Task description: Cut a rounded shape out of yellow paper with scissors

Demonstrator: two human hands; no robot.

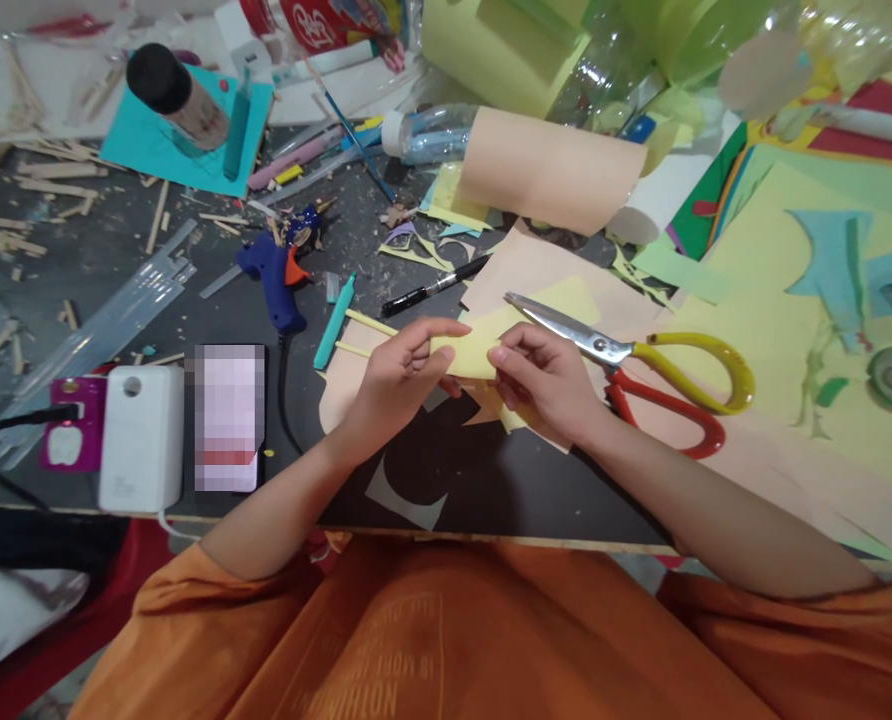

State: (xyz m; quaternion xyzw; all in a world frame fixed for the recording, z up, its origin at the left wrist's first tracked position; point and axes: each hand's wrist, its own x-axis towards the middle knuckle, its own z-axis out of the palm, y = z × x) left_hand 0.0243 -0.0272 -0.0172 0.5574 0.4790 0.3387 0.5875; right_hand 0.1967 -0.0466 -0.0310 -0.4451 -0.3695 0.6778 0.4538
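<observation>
Both hands hold a small piece of yellow paper (470, 357) between them, above the dark table near its front edge. My left hand (405, 370) pinches its left end between thumb and fingers. At the right end, my right hand (540, 375) grips it the same way. Scissors (603, 348) with one yellow and one red handle lie just right of my right hand, blades apart. Beneath the hands are peach paper (543, 265) and cut scraps. A teal bar with yellow sticks (335, 322) lies left of my left hand.
A blue glue gun (273, 280), a phone (228, 420) and a white power bank (142, 435) are on the left. A black pen (435, 287) lies beyond my hands. Behind it are a peach paper roll (555, 165) and bottles. Coloured paper sheets (776, 300) cover the right side.
</observation>
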